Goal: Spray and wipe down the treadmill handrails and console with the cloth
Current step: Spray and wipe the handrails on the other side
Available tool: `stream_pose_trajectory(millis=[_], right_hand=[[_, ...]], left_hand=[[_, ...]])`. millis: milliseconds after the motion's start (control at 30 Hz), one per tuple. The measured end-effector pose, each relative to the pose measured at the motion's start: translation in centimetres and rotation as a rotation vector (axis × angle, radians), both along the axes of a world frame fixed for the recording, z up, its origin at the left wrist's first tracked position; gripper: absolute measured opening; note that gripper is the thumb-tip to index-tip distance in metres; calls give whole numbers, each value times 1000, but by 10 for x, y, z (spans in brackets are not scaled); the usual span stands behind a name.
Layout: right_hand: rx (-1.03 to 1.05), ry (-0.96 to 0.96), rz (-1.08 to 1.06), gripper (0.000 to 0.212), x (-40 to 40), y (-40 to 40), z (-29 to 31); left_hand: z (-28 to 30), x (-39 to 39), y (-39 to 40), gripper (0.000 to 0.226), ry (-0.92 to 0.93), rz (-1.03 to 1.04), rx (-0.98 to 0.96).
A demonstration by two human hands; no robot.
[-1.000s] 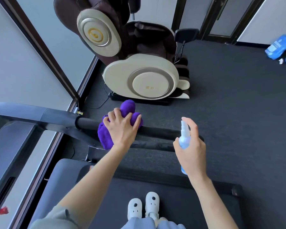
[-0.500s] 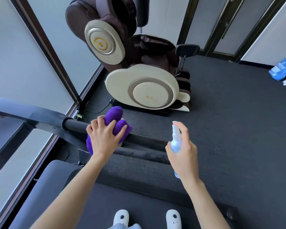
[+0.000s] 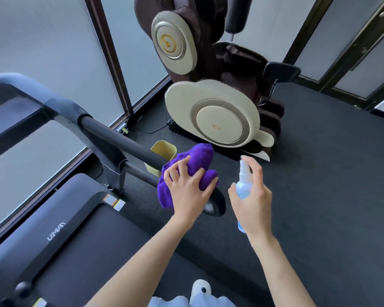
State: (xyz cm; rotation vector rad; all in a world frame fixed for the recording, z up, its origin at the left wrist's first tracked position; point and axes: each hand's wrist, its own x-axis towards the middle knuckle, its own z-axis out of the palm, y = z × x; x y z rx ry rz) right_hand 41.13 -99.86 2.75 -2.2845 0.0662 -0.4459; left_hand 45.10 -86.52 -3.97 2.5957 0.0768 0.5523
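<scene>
Bright window daylight, wide-angle edge distortion

Left hand [image 3: 187, 191] holds cloth [image 3: 195, 158] on handrail [image 3: 124, 140]; right hand [image 3: 253, 202] grips bottle [image 3: 243, 185]

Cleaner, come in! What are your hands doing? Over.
Left hand grips purple cloth on handrail end. Right hand holds spray bottle, finger over nozzle. Nothing in the way.
</scene>
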Motion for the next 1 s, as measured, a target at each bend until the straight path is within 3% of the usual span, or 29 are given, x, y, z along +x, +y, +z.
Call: stream_pose_trajectory(millis=[133,267,400,500,633,800,1000], right_hand=[[1,51,56,65,-2,-15,-8],[17,54,76,64,-5,-22,-11],[46,34,71,65,-13,-32,-15],[56,19,69,66,-21,-40,-20],[75,42,57,66,-20,-46,-27],[54,56,95,66,-6,-40,-28],[58,46,196,65,30,3,-19]], left_hand=[[6,15,21,43,25,-28,87],[15,36,50,41,136,156,63],[13,25,16,35,140,219,15],[4,-6,-31,31,57,124,10],[-6,-20,-49,29,39,-44,143],[10,20,-8,39,107,200,10],[18,59,46,27,208,385,-158]])
